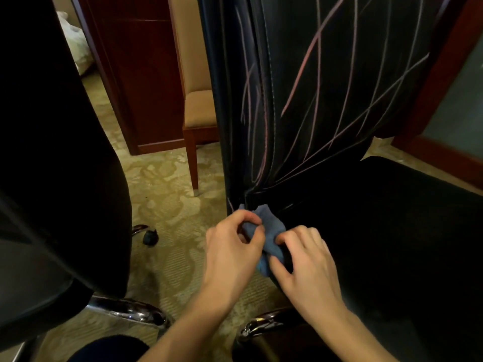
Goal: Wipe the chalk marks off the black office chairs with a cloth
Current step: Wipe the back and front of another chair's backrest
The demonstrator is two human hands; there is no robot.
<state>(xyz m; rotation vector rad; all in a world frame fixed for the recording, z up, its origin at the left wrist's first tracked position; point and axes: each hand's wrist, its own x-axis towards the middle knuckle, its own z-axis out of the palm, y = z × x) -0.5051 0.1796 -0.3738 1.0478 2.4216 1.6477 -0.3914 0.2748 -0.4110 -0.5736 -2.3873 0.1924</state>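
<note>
Head view: our left hand (230,246) and right hand (305,259) both pinch the cloth (269,231) at the seat's 9 o'clock edge; chalk marks (313,74) cover the chair (392,231) back, so wiping has barely begun.

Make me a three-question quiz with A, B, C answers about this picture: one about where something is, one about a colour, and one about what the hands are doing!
1. Where is the cloth?
A. On the carpet
B. At the crease where the chair's back meets its seat
C. On the wooden chair

2. What colour is the cloth?
A. Blue
B. Yellow
C. White

3. What are the hands doing?
A. Both hang idle
B. Only one touches the cloth
C. Both grip the cloth

Answers:
1 B: it sits low on the black chair, below the chalk marks.
2 A: it shows blue between the fingers.
3 C: the left hand and right hand both curl on it.
</note>
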